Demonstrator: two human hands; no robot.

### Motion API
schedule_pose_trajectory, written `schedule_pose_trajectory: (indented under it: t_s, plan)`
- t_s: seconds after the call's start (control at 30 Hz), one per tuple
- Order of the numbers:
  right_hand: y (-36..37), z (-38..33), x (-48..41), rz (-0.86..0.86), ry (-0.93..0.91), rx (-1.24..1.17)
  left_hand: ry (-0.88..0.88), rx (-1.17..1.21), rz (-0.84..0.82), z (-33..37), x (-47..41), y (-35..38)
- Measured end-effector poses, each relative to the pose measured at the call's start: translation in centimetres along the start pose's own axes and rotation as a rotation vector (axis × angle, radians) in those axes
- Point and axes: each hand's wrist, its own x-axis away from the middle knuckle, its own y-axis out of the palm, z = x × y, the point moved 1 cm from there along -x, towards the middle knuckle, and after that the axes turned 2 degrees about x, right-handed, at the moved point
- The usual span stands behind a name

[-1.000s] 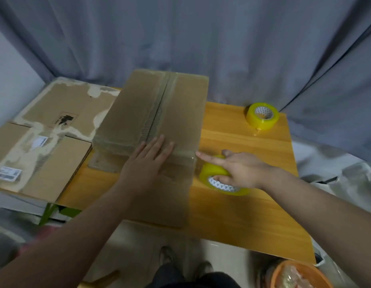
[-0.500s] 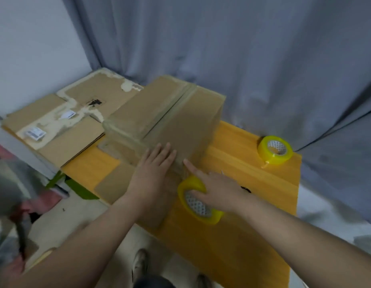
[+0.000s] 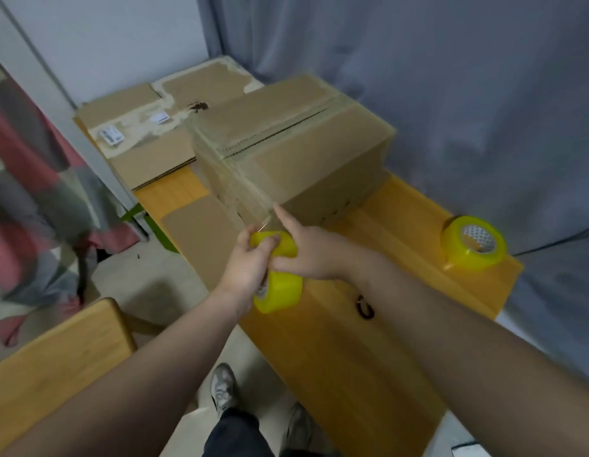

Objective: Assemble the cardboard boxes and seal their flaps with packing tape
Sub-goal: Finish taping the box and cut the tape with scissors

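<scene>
Leaving the cardboard box (image 3: 314, 159) top, the left hand (image 3: 250, 270) now grips the yellow tape roll (image 3: 283, 290) beside the right hand (image 3: 308, 255) — also holding it, forefinger out toward the box on the desk (image 3: 352, 351) — with clear tape (image 3: 253, 206) stretched between, so a cut seems due.

Wooden table (image 3: 352, 357) with box (image 3: 303, 153), tape roll (image 3: 473, 247), flattened cardboard (image 3: 148, 150)

Just the one cam, head-mounted and wide-angle, tilted forward and down over the orange wooden desk (image 3: 352, 357). It's close in: forearms come up from the bottom edge, left hand (image 3: 250, 265) and right hand (image 3: 316, 255) meet on the yellow roll of packing tape (image 3: 283, 291) mid-frame, grey sneaker (image 3: 222, 387) straight below, grey curtain (image 3: 451, 94) up top.
</scene>
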Motion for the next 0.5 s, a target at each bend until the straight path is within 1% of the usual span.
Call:
schedule_pose_trajectory:
  t_s: [0.03, 0.07, 0.1, 0.13, 0.17, 0.23, 0.27, 0.3, 0.4, 0.5]
  plan:
    - [-0.9, 0.2, -0.3, 0.067, -0.031, 0.136, -0.006, 0.009, 0.006, -0.1, -0.2, -0.2]
    - [-1.8, 0.3, -0.7, 0.212, -0.086, 0.277, -0.014, 0.013, 0.002, -0.2, -0.3, -0.3]
    - [-2.6, 0.3, -1.2, 0.37, -0.161, 0.353, -0.022, 0.017, -0.003, -0.3, -0.3, -0.2]
    - [-3.2, 0.2, -1.9, 0.462, -0.25, 0.375, -0.031, 0.023, -0.006, -0.4, -0.3, 0.0]
    - [-3.5, 0.4, -3.0, 0.448, -0.325, 0.394, -0.042, 0.034, -0.005, -0.6, -0.3, 0.2]
    - [-3.4, 1.0, -5.2, 0.247, -0.411, 0.478, -0.056, 0.054, -0.005, -0.8, -0.5, 0.4]
    - [-3.2, 1.4, -6.1, 0.181, -0.423, 0.534, -0.063, 0.066, -0.003, -1.0, -0.6, 0.4]
    - [-2.9, 1.8, -6.7, 0.186, -0.434, 0.561, -0.068, 0.08, -0.002, -1.0, -0.7, 0.5]
    - [-2.0, 2.6, -7.3, 0.337, -0.482, 0.549, -0.068, 0.095, 0.018, -1.0, -0.8, 0.8]
    - [-1.4, 2.8, -7.4, 0.467, -0.512, 0.559, -0.088, 0.004, 0.085, -1.7, -1.2, 0.7]
